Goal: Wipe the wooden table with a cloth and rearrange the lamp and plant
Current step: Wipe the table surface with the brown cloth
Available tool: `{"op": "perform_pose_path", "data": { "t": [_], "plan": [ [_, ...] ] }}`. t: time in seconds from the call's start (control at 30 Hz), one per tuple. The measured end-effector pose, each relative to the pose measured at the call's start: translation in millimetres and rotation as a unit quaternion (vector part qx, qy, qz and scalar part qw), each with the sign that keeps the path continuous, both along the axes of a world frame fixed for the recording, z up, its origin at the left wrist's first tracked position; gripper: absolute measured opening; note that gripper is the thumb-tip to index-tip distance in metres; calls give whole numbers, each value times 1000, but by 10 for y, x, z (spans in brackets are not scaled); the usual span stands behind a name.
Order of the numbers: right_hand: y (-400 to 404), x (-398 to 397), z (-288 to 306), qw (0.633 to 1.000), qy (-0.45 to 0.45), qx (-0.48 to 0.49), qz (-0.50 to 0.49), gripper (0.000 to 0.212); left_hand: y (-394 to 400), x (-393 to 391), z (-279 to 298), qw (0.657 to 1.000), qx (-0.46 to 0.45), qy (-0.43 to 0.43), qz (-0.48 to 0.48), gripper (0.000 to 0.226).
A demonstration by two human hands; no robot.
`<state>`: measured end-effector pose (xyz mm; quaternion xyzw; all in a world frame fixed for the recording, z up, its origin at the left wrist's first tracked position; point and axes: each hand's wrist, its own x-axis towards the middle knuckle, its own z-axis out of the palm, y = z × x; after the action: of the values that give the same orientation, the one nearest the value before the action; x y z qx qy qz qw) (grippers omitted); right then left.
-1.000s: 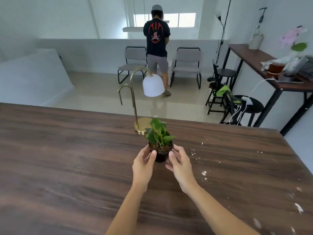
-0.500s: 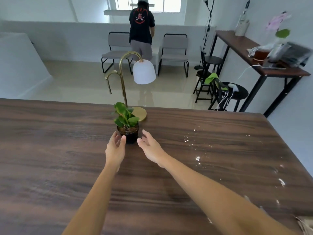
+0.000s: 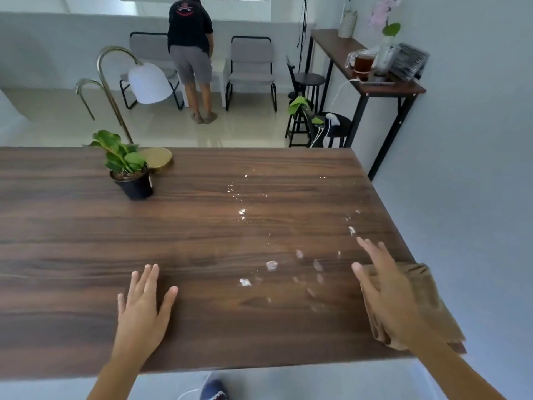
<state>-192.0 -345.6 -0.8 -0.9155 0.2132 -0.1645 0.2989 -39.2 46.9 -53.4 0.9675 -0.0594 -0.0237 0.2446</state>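
A small green plant in a black pot (image 3: 132, 176) stands on the wooden table (image 3: 202, 241) at the far left, just in front of the gold lamp's round base (image 3: 157, 163). The lamp's white shade (image 3: 150, 83) hangs beyond the far edge. A brown cloth (image 3: 427, 301) lies at the table's near right corner. My right hand (image 3: 383, 287) is spread flat over the cloth's left part, fingers apart. Flat on bare wood near the front edge rests my left hand (image 3: 144, 310), holding nothing. White crumbs and smears (image 3: 271, 265) are scattered between the hands and further back.
A person (image 3: 190, 53) stands with their back turned beyond the table, by two grey chairs (image 3: 251, 67). A tall side table (image 3: 366, 76) with a jug and flowers stands along the right wall, with black stools (image 3: 317, 122) beside it. The wall runs close to the table's right edge.
Both hands have let go of the plant pot and pulled back toward the front edge. My right hand has moved right onto the brown cloth. The view has shifted right.
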Motion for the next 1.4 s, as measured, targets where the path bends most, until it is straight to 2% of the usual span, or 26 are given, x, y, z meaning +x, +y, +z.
{"op": "perform_pose_path", "data": {
  "t": [0.07, 0.17, 0.3, 0.4, 0.5, 0.57, 0.67, 0.77, 0.87, 0.93, 1.03, 1.1, 1.2, 1.3, 1.4],
  "plan": [
    [-377, -397, -164, 993, 95, -48, -57, 57, 33, -124, -54, 998, 56, -3, 14, 68],
    [-533, -686, -548, 949, 262, -172, -28, 63, 25, -260, -111, 991, 128, -3, 26, 72],
    [-437, -507, -562, 934, 316, -159, -58, 71, -17, -293, -128, 989, 141, -19, 39, 72],
    [-636, -56, -481, 937, 304, -157, -69, 78, -23, -277, -126, 990, 128, -21, 47, 72],
    [-826, 832, -438, 939, 306, -115, -111, 84, -22, -274, -154, 989, 134, -27, 47, 71],
    [-656, 1473, -397, 938, 314, -85, -120, 86, -12, -272, -174, 988, 142, -30, 46, 76],
    [187, 1951, -477, 948, 299, -106, -8, 79, -3, -268, -171, 988, 148, -28, 39, 80],
    [1183, 1567, -582, 951, 229, -140, 152, 71, 12, -286, -167, 987, 153, -18, 33, 81],
    [1470, 597, -621, 951, 140, -174, 212, 64, 10, -287, -136, 988, 152, -10, 33, 76],
    [1122, -31, -648, 959, 147, -184, 159, 64, -1, -290, -114, 990, 140, 0, 34, 75],
    [293, -507, -565, 950, 241, -199, 25, 71, -9, -285, -120, 991, 128, -3, 36, 73],
    [-133, -257, -501, 931, 309, -180, -72, 80, -1, -270, -133, 991, 132, -12, 36, 70],
    [-211, 707, -471, 925, 320, -106, -172, 87, 1, -269, -146, 990, 139, -16, 32, 76],
    [512, 1417, -544, 944, 297, -124, -78, 75, 5, -263, -140, 990, 136, -17, 29, 73],
    [1436, 1087, -625, 957, 212, -185, 72, 67, 19, -278, -134, 990, 140, -12, 25, 71]
  ]
}}
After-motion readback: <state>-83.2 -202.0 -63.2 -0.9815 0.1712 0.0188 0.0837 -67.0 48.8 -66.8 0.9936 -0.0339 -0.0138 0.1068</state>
